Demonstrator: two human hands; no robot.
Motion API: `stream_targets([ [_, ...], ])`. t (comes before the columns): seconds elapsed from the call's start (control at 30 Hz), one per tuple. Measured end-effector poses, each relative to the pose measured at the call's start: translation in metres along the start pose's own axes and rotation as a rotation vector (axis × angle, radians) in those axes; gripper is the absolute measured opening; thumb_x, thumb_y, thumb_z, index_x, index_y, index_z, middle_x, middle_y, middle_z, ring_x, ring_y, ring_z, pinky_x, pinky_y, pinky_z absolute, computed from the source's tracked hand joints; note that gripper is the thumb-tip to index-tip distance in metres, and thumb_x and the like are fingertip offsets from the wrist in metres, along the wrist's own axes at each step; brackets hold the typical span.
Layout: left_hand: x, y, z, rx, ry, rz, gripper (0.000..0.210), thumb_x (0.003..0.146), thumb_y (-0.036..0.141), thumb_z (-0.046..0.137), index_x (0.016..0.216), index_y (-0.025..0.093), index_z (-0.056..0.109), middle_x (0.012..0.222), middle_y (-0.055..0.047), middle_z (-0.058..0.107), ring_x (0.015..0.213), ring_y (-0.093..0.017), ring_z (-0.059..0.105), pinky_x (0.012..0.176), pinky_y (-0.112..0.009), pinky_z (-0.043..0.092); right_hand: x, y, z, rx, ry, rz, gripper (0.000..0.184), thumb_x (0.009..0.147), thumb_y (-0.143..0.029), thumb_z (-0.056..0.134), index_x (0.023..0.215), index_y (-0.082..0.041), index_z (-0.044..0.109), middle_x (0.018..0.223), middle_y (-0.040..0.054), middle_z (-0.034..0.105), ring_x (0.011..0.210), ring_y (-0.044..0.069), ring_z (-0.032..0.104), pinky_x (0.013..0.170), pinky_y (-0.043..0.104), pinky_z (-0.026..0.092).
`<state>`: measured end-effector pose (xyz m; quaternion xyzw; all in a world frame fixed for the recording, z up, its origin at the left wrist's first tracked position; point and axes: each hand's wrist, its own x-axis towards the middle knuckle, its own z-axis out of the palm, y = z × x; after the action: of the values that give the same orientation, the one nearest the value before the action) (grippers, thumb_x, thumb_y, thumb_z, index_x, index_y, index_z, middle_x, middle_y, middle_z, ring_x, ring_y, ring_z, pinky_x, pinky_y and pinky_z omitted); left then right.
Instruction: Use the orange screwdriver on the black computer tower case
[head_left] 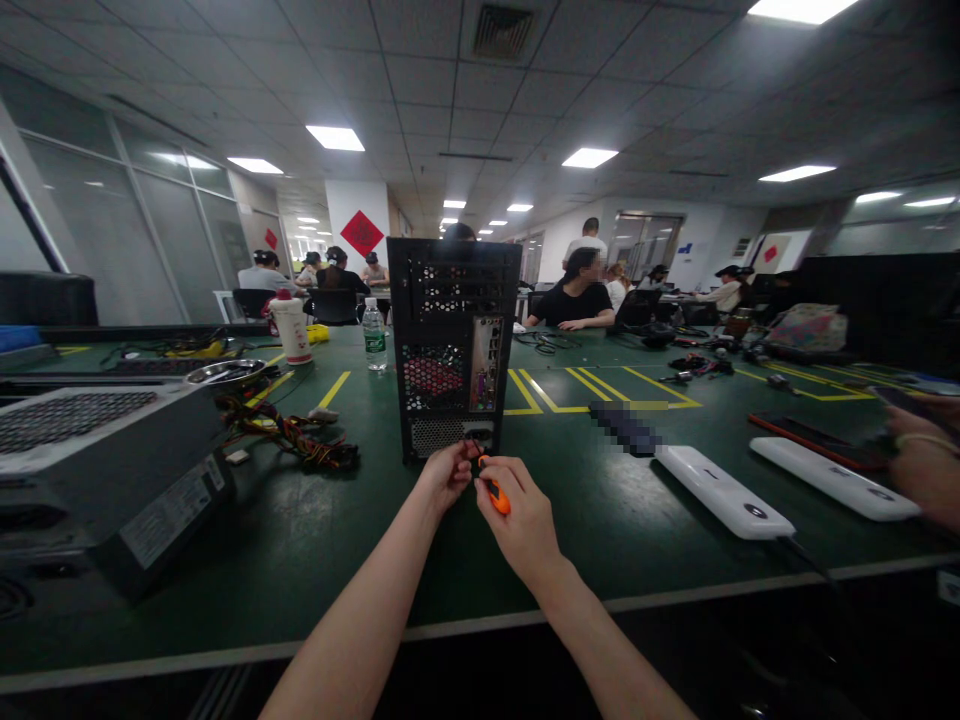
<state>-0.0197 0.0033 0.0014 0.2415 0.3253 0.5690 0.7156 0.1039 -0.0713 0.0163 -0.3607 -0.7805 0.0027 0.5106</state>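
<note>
A black computer case [455, 330] stands upright on the green table with its back panel facing me. My right hand [519, 515] is closed around an orange-handled screwdriver [499, 497], whose shaft points up toward the lower edge of that panel. Close beside the shaft, my left hand [448, 475] has its fingers pinched together near the power supply grille [435, 436] at the bottom of the case. What lies between the left fingertips is too small to make out. The screwdriver's tip is hidden by the fingers.
At left sit a large grey power supply [161, 500], bundled cables [292, 432] and a metal bowl [229, 374]. A water bottle [374, 335] and a white cup [291, 328] stand behind. White power strips [724, 492] lie right, near another person's hand [926, 450].
</note>
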Motion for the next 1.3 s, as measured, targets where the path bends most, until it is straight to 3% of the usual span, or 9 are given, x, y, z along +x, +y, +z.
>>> stream_targets([
  [0.63,-0.005,0.000,0.004,0.074,0.046,0.096,0.008,0.072,0.014,0.050,0.076,0.008,0.054,0.048,0.002,0.046,0.032,0.000,0.030,0.029,-0.012,0.018,-0.001,-0.003,-0.001,-0.060,-0.063,-0.007,0.011,0.079,-0.023,0.044,0.084,-0.021,0.054,0.097,0.0049,0.051,0.083,0.014,0.053,0.074,0.029,0.044],
  [0.77,-0.004,-0.001,0.003,0.082,0.060,0.078,0.010,0.072,0.017,0.052,0.075,0.008,0.055,0.046,0.003,0.043,0.032,-0.001,0.030,0.029,-0.012,0.019,0.000,-0.007,-0.002,0.007,-0.063,-0.038,0.016,0.076,-0.019,0.046,0.091,-0.020,0.051,0.100,0.0064,0.049,0.090,0.016,0.051,0.079,0.030,0.043],
  [0.97,0.000,-0.001,-0.002,0.050,-0.024,0.041,0.010,0.073,0.017,0.053,0.070,0.007,0.054,0.047,0.004,0.041,0.032,0.002,0.027,0.029,-0.010,0.015,-0.001,-0.002,-0.001,-0.028,-0.064,-0.013,0.018,0.079,-0.020,0.041,0.096,-0.018,0.047,0.094,0.0069,0.050,0.086,0.016,0.052,0.075,0.029,0.045],
  [1.1,0.003,-0.001,-0.006,0.033,0.001,-0.006,0.012,0.074,0.016,0.052,0.067,0.006,0.052,0.045,0.006,0.035,0.032,0.003,0.026,0.030,-0.009,0.015,-0.002,0.002,-0.001,-0.026,-0.072,0.025,0.015,0.081,-0.023,0.039,0.093,-0.018,0.046,0.089,0.0054,0.050,0.080,0.014,0.053,0.071,0.028,0.045],
  [1.3,0.000,-0.002,-0.004,0.054,-0.092,0.025,0.009,0.073,0.016,0.053,0.073,0.007,0.053,0.055,0.001,0.045,0.034,0.003,0.027,0.029,-0.009,0.013,-0.002,0.001,-0.003,-0.011,-0.019,0.001,0.013,0.080,-0.021,0.040,0.091,-0.019,0.047,0.090,0.0056,0.050,0.084,0.015,0.052,0.074,0.029,0.044],
])
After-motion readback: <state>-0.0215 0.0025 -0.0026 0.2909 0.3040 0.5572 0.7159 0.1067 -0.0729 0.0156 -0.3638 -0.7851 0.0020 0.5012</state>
